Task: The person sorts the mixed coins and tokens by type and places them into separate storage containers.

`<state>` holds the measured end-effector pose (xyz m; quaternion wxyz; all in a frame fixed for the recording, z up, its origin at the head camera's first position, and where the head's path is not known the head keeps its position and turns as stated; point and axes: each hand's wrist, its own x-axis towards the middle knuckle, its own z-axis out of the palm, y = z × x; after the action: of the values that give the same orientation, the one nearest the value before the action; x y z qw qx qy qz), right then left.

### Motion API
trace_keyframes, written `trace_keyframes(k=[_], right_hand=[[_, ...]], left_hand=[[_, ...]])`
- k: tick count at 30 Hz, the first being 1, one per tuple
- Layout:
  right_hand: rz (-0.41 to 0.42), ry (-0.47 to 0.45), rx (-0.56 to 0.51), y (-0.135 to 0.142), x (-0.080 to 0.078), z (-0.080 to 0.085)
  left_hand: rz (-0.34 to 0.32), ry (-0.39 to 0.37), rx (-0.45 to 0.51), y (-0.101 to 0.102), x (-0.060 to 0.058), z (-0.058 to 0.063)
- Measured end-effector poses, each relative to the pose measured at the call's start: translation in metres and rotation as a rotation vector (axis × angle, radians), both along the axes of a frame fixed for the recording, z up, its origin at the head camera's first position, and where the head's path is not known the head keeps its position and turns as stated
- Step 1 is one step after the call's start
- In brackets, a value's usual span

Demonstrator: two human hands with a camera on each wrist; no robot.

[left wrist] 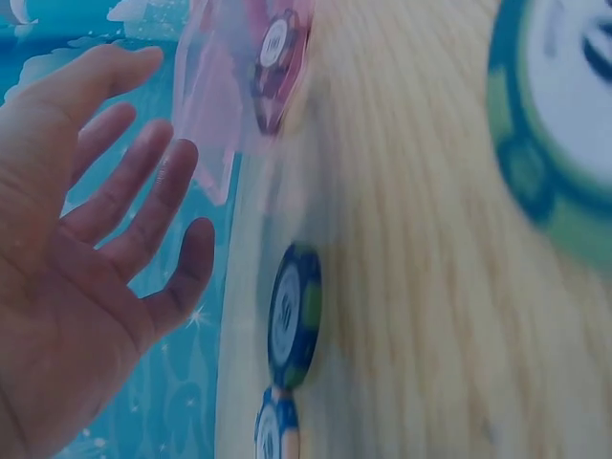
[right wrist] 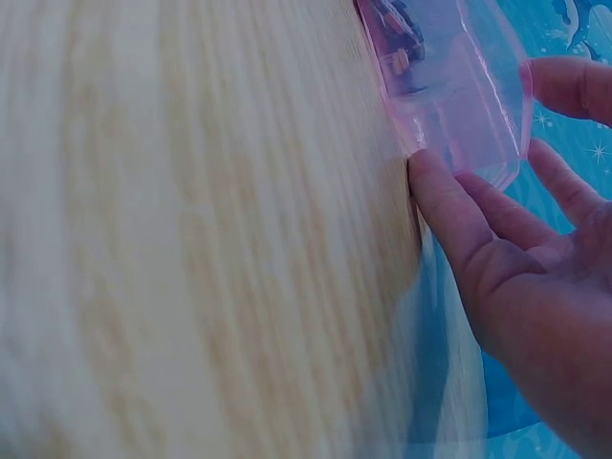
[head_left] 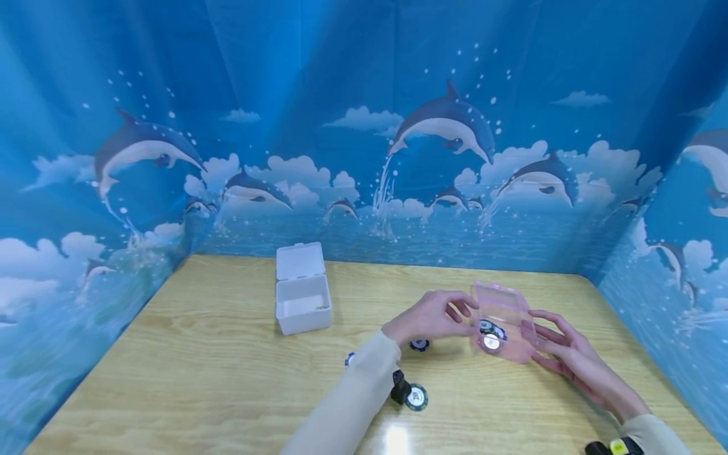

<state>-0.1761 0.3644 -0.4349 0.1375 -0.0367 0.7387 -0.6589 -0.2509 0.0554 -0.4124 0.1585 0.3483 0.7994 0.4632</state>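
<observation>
A clear pink plastic box (head_left: 512, 351) with its lid raised sits at the right of the table, several poker chips (head_left: 491, 342) inside. My right hand (head_left: 574, 354) is at the box's right side; in the right wrist view its fairly straight fingers (right wrist: 449, 215) touch the wall and lower corner. On the box's left is my left hand (head_left: 435, 316), its fingers loosely bent and nothing held, a small gap from the box in the left wrist view. Near that arm lie a dark blue chip (head_left: 419, 345), a partly hidden blue chip (head_left: 349, 359) and a green-edged chip (head_left: 417, 397).
A white lidded box (head_left: 304, 322) stands open toward the back left, a small item visible in its corner. Behind the wooden table (head_left: 188, 366) hangs a blue dolphin-print curtain (head_left: 341, 126), which also covers both sides.
</observation>
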Motion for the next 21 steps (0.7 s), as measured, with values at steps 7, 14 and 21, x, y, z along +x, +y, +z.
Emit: trace_keyframes(k=[7,14,21], right_hand=[[0.035,0.003,-0.043,0.001,0.001,0.000],[0.011,-0.001,-0.019,0.000,0.001,0.001],[-0.001,-0.026,-0.019,0.001,0.000,0.001]], left_hand=[[0.021,0.008,-0.055,-0.016,-0.001,0.003],[0.050,0.026,-0.102,-0.032,-0.001,0.004],[0.048,0.057,-0.123,-0.048,-0.001,0.003]])
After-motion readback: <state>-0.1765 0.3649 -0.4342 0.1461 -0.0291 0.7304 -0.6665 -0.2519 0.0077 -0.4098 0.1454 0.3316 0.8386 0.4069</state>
